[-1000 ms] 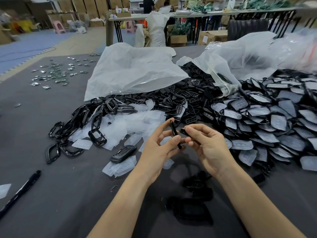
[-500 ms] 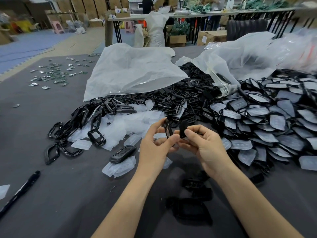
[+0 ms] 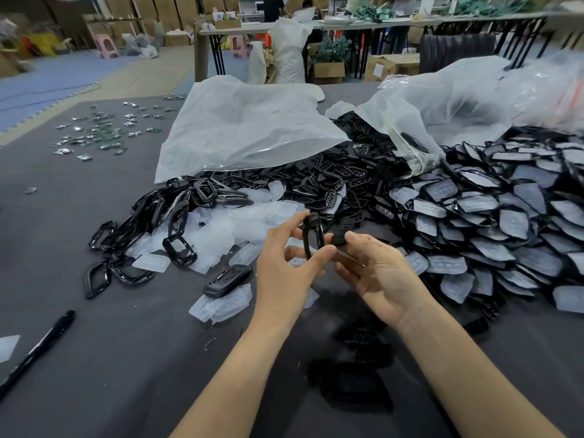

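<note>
The black frame (image 3: 313,235) stands on edge above the desk (image 3: 94,358), pinched between thumb and fingers of the left hand (image 3: 284,273). The black button panel (image 3: 343,233) sits just beside it, gripped in the right hand (image 3: 379,276). I'd square the panel to the frame's opening before pressing, so it seats evenly.

The left hand (image 3: 281,275) and right hand (image 3: 380,279) are bare. Both forearms (image 3: 227,377) are uncovered right down to the bottom edge of the view. The fingers (image 3: 355,238) are slender, with short, plain nails.
</note>
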A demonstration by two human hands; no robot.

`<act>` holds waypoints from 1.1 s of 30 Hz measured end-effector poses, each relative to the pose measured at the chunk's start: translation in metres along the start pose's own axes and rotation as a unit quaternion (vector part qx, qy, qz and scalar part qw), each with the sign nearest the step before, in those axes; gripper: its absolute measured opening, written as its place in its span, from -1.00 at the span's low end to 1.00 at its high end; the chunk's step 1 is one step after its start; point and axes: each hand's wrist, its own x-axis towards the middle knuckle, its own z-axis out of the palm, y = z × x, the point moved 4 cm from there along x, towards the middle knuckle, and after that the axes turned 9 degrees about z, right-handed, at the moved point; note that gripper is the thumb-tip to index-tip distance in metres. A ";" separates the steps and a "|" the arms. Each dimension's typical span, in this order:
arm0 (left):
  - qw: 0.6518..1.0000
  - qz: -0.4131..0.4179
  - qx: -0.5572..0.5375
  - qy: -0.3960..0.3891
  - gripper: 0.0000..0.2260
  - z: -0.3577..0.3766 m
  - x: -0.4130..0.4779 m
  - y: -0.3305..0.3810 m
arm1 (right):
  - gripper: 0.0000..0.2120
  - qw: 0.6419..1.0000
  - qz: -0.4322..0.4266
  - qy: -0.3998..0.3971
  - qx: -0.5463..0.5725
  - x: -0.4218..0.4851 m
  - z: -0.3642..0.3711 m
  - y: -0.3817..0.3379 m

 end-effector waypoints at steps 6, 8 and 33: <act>0.999 0.020 0.042 -0.011 -0.51 0.001 0.000 0.001 | -0.80 0.999 0.016 0.004 0.046 0.000 0.001 -0.001; 0.998 0.026 0.047 -0.012 -0.51 0.001 0.000 0.001 | -0.79 0.998 0.016 0.001 0.053 0.000 0.002 -0.001; 0.997 0.034 0.066 -0.021 -0.50 0.002 -0.002 0.002 | -0.81 0.994 -0.052 0.064 -0.077 0.001 -0.004 -0.007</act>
